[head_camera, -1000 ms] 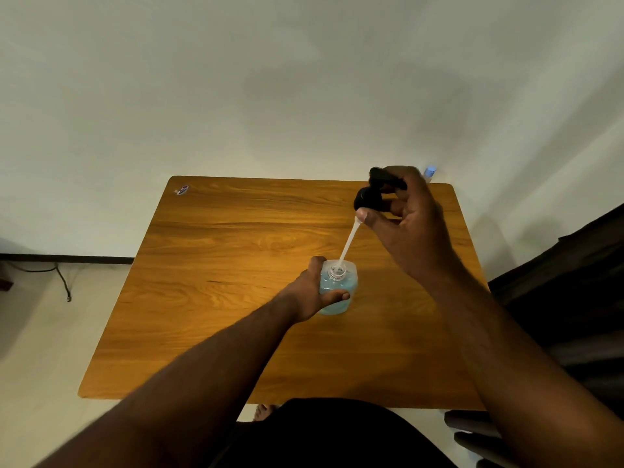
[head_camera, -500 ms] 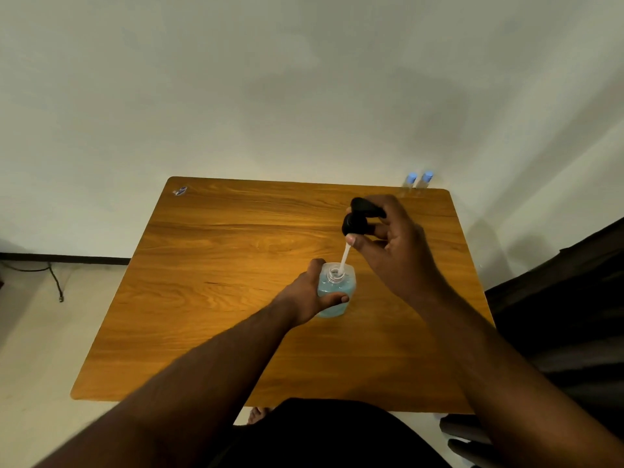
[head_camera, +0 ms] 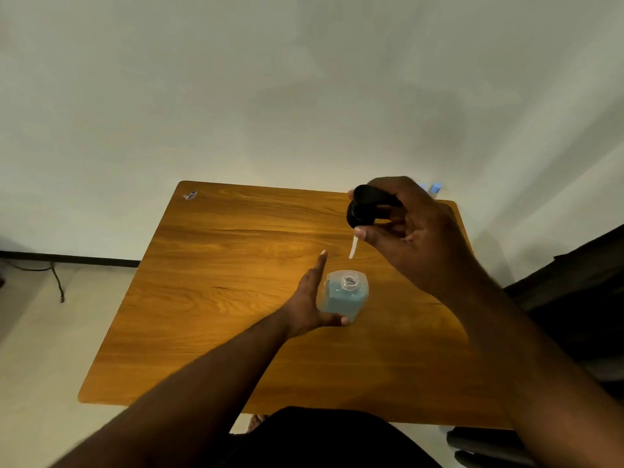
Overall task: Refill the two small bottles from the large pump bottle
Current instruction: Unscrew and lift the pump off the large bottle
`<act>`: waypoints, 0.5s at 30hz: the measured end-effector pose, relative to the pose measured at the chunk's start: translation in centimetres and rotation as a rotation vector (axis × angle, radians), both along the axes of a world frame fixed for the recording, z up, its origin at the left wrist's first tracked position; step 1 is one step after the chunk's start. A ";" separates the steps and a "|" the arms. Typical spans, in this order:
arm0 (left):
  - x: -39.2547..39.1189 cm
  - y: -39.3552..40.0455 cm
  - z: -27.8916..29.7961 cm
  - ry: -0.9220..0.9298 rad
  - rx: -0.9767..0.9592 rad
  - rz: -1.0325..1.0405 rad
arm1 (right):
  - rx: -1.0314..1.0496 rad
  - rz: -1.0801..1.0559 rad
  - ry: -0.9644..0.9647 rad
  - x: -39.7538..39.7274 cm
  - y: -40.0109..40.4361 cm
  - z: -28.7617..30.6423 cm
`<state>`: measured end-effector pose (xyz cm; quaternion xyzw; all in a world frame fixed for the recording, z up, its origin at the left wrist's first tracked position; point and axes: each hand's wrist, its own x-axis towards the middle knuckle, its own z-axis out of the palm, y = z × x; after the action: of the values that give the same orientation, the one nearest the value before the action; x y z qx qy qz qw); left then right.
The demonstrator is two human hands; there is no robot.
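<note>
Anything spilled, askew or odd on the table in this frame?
No spill shows. The large bottle stands upright, neck open; its black pump is held above in the right hand. The left hand is open beside the bottle.

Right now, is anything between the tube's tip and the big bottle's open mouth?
No. In the head view, only bare table shows between the tube and the bottle.

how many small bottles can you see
2, side by side at the table's far right edge: one clear, one mostly hidden behind the right hand.
</note>
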<state>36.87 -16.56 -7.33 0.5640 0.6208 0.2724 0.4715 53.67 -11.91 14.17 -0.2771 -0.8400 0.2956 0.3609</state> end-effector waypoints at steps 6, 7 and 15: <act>-10.1 -2.1 -1.9 0.384 -0.206 0.040 | 0.239 0.346 -0.313 -6.5 0.7 -3.8; -11.9 -2.5 -2.1 0.452 -0.247 0.060 | 0.284 0.411 -0.390 -8.0 0.9 -5.2; -21.9 -4.4 -3.3 0.664 -0.443 0.081 | 0.546 0.728 -1.004 -20.1 3.5 -16.7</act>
<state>14.93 -20.98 -10.66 0.4814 0.8047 -0.0466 0.3443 33.57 -8.41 -2.58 0.0210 -0.9901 0.0108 -0.1386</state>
